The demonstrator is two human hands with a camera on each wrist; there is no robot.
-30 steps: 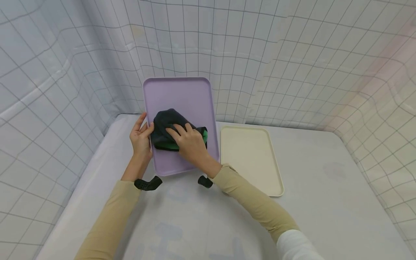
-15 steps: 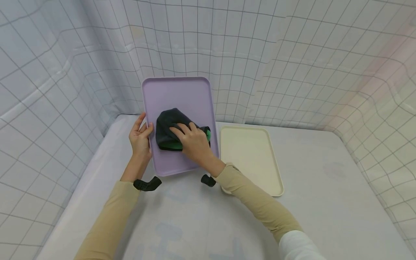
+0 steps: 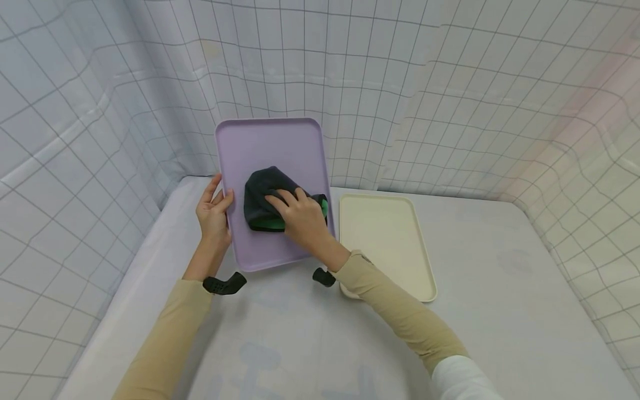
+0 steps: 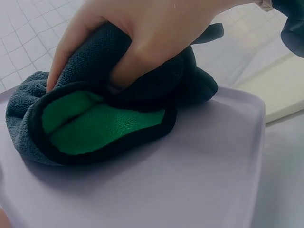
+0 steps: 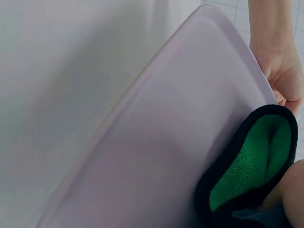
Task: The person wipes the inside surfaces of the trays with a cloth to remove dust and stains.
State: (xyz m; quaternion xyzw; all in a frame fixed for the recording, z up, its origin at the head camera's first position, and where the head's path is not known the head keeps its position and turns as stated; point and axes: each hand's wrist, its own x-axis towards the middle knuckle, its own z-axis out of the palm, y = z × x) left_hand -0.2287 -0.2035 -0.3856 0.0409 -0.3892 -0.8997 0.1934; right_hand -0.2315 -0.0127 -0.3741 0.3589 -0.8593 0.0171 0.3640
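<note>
A lilac tray [image 3: 272, 143] is held at its left edge by my left hand [image 3: 214, 218], thumb on the rim and fingers behind it. On the tray's face lies a bunched microfiber cloth [image 3: 262, 191], dark grey outside and green inside, edged in black. My right hand [image 3: 304, 222] grips the cloth against the tray from above. In the left wrist view the thumb and a finger of the right hand [image 4: 152, 33] squeeze the folded cloth [image 4: 109, 123], whose green side opens toward the camera. The right wrist view shows the left hand [image 5: 285, 76] at the tray's edge.
To the right a cream tray [image 3: 382, 233] lies flat on the white-covered table [image 3: 490, 289], partly beneath the right sleeve. Gridded white curtains [image 3: 380, 83] enclose the back and sides. Black camera mounts [image 3: 225, 284] stick out from both wrists.
My right hand has slid the cloth a short way to the right across the lilac tray. The tray and left hand have shifted slightly left.
</note>
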